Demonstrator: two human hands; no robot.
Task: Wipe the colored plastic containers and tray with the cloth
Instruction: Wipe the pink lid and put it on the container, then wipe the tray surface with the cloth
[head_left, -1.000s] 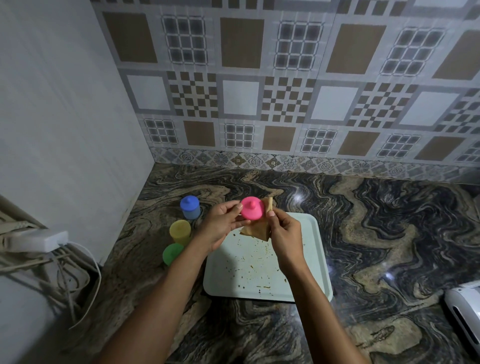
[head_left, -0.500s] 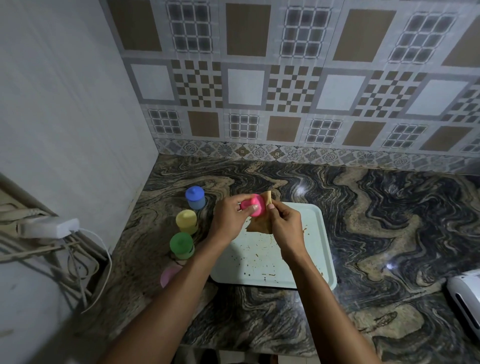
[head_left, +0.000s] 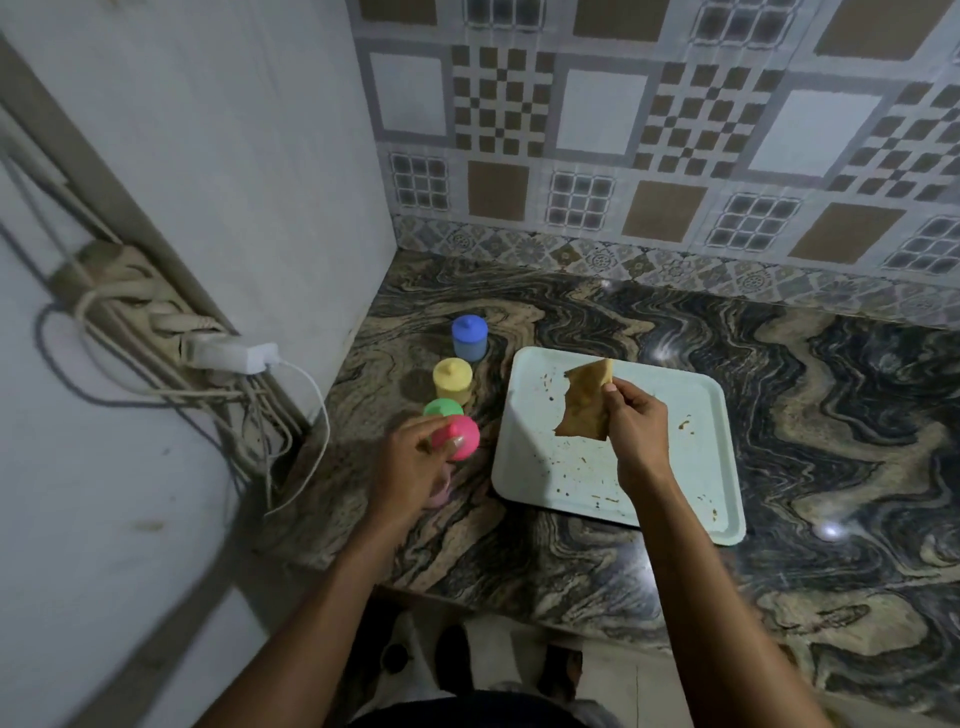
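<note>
Cloth (head_left: 584, 402), limp and brown, hangs pinched in the right hand (head_left: 636, 426) above the smooth, crumb-flecked rectangular tray (head_left: 696, 467). A round pink lid (head_left: 462, 439) is gripped in the left hand (head_left: 410, 462) just left of the tray, beside the green tub (head_left: 441, 408), yellow tub (head_left: 453, 379) and blue tub (head_left: 469, 338) on the swirled stone counter (head_left: 831, 415).

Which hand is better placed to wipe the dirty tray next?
Probably the right hand: it pinches the cloth over the tray. The left hand holds the pink lid beside the tray.
</note>
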